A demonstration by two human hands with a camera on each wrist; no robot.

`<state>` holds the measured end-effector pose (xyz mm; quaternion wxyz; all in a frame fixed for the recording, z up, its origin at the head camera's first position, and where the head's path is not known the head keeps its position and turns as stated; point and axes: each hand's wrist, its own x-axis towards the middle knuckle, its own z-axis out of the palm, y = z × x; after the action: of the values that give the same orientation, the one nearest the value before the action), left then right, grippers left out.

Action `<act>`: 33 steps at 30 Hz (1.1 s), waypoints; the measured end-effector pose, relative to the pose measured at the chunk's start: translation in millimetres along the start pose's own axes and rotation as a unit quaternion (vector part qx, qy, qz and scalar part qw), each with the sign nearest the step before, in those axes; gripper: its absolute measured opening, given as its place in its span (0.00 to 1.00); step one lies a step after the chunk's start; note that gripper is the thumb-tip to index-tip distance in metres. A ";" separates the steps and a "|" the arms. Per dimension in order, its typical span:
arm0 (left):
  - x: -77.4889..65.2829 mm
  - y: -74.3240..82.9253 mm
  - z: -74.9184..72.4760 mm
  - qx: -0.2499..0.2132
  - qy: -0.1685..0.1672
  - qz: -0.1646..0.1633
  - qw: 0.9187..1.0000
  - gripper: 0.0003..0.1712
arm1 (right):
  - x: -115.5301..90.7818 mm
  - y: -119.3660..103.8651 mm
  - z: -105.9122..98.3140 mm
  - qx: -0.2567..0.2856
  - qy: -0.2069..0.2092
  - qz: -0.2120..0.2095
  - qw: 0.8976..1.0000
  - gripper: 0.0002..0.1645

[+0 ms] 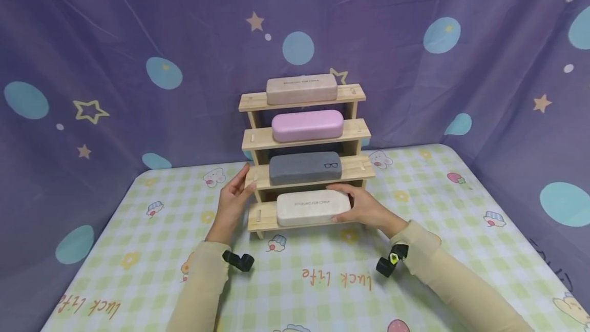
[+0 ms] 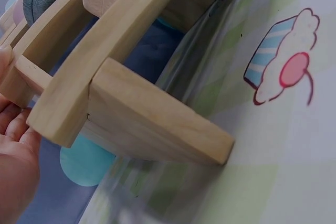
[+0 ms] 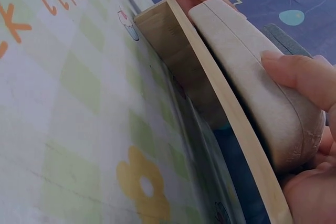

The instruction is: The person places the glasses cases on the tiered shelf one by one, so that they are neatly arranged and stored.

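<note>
A stepped wooden display rack (image 1: 258,138) stands on the table, with one glasses case on each tier. On the lowest tier lies a white glasses case (image 1: 313,208) with printed lettering. My right hand (image 1: 364,209) grips its right end, the thumb (image 3: 299,74) on the front face and the other fingers behind. At the left end of the tier above, my left hand (image 1: 232,204) holds the rack's board between thumb and fingers. That tier carries a grey glasses case (image 1: 304,168) with a small spectacles mark. In the left wrist view the left hand is partly cut off.
Higher up sit a glossy pink glasses case (image 1: 308,126) and, on the top tier, a beige glasses case (image 1: 301,90). A green-checked tablecloth (image 1: 295,306) lies under the rack. Behind it hangs a purple patterned curtain (image 1: 207,19).
</note>
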<state>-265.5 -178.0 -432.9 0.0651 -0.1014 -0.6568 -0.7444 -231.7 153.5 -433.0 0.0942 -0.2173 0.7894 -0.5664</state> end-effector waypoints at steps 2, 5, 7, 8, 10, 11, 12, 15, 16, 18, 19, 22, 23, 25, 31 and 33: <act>0.4 0.4 0.0 -0.004 0.000 0.001 1.000 0.33 | 0.7 -0.1 -0.4 0.000 -0.004 -0.005 1.000 0.47; 1.3 0.5 0.2 -0.008 -0.002 0.004 1.000 0.33 | 1.2 -0.2 -1.1 0.002 -0.007 -0.008 1.000 0.47; 1.6 0.3 0.3 -0.011 -0.002 0.004 1.000 0.33 | 1.6 -0.6 -1.2 0.003 -0.009 -0.007 1.000 0.48; 1.7 0.2 0.4 -0.013 -0.003 0.005 1.000 0.33 | 1.6 -0.7 -1.3 0.001 -0.009 -0.006 1.000 0.48; 1.4 0.2 0.1 -0.014 -0.004 0.004 1.000 0.34 | 1.5 -0.3 -1.3 -0.003 -0.011 -0.007 1.000 0.48; 1.2 0.4 0.1 -0.014 -0.004 0.004 1.000 0.34 | 1.5 -0.3 -1.2 -0.006 -0.012 -0.007 1.000 0.48; 0.8 0.6 0.1 -0.014 -0.005 0.003 1.000 0.34 | 1.4 -0.5 -1.0 -0.010 -0.013 -0.008 1.000 0.48; -0.1 1.1 0.0 -0.014 -0.004 0.003 1.000 0.34 | 0.7 -1.1 -0.5 -0.026 -0.014 -0.013 0.999 0.48; -0.5 1.2 0.1 -0.014 -0.002 0.003 1.000 0.34 | 0.4 -2.1 -0.2 -0.033 -0.013 -0.012 0.999 0.48; -1.2 1.4 0.4 -0.015 -0.001 0.002 1.000 0.33 | -0.2 -3.1 0.1 -0.042 -0.013 -0.014 0.999 0.49; -1.5 1.6 0.5 -0.015 -0.002 0.000 1.000 0.33 | -0.6 -3.8 0.1 -0.046 -0.013 -0.014 0.999 0.49; -1.9 1.1 0.7 -0.012 -0.004 -0.002 1.000 0.33 | -2.7 -4.8 -0.3 -0.061 -0.011 -0.012 0.998 0.49; -1.9 0.8 0.5 -0.010 -0.004 -0.002 1.000 0.33 | -4.0 -5.1 -0.8 -0.061 -0.010 -0.011 0.998 0.49; -1.4 -0.1 0.2 -0.005 -0.004 -0.004 1.000 0.33 | -7.0 -4.8 -2.2 -0.045 -0.013 -0.013 0.999 0.50; -1.0 -2.3 0.5 0.013 0.002 -0.012 1.000 0.33 | -27.3 2.3 -11.0 0.007 -0.034 -0.036 0.999 0.53; -1.4 -1.9 0.4 0.024 0.002 -0.016 1.000 0.33 | -37.4 3.6 -15.3 -0.024 -0.029 -0.036 0.999 0.53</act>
<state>-264.5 -177.4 -435.0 0.0569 -0.0879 -0.6762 -0.7292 -205.4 184.2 -434.8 0.0913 -0.2642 0.7912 -0.5439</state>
